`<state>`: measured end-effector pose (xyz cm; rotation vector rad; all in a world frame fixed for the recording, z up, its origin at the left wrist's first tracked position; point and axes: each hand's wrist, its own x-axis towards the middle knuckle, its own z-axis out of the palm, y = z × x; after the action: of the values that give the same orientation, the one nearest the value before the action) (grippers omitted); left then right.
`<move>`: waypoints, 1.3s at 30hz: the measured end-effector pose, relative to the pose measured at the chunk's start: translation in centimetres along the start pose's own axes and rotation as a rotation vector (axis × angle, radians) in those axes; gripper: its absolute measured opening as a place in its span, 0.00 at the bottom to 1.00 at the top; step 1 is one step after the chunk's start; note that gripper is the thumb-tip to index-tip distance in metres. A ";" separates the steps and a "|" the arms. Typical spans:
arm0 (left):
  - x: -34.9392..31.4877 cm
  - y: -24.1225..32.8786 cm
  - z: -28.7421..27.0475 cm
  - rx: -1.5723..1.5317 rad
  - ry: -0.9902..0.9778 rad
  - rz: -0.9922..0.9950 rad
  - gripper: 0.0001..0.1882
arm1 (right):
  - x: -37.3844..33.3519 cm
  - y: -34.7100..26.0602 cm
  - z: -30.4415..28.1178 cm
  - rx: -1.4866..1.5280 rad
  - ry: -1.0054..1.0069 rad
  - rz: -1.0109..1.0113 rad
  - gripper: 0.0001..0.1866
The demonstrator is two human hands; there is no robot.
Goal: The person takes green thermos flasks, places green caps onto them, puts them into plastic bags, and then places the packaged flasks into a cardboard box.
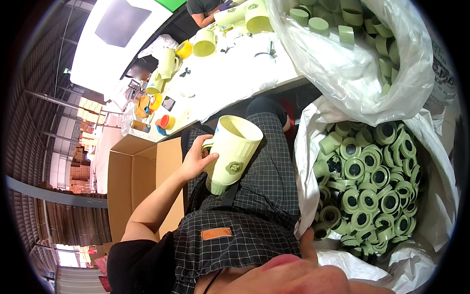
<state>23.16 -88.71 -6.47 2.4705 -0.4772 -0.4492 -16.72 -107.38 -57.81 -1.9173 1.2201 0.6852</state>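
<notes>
My left hand [198, 159] is closed on the handle side of a pale green plastic jug body [238, 147] with a dark green flower-shaped mark. The jug's wide open end tilts up and away from me, and its narrower, darker green end points down over my checked apron [274, 166]. Of my right hand [308, 242] only a bit shows, low beside the rim of a white sack [304, 157]; its fingers are mostly hidden. Heaped in that sack are several green ring-shaped parts [368, 200] with dark centres.
A clear plastic bag [313, 63] of green cylindrical caps [346, 35] stands beyond the sack. Ahead is a white-covered table [235, 73] with similar jugs [204, 42], yellow tape rolls [184, 49] and a phone [168, 103]. A cardboard box [131, 169] stands left. Another person's arm [201, 19] reaches over the far end.
</notes>
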 end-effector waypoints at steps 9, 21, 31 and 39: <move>0.2 -0.5 0.2 0.007 0.026 0.021 0.32 | 0.5 -0.1 -1.8 0.004 0.050 0.025 0.21; 0.7 -1.4 0.1 -0.181 -0.001 -0.028 0.32 | 1.8 1.0 -4.6 0.008 0.136 0.015 0.20; 0.5 -3.5 -0.8 -0.312 0.059 0.057 0.29 | -1.1 -4.9 -15.5 0.110 0.215 -0.031 0.23; 0.9 -7.6 -2.5 -0.457 0.069 0.154 0.24 | 2.3 -16.2 -25.6 -0.158 0.463 -0.564 0.22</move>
<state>26.80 -82.09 -9.21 1.9881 -0.4727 -0.3623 0.16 -125.11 -39.83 -2.4908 0.8184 0.0371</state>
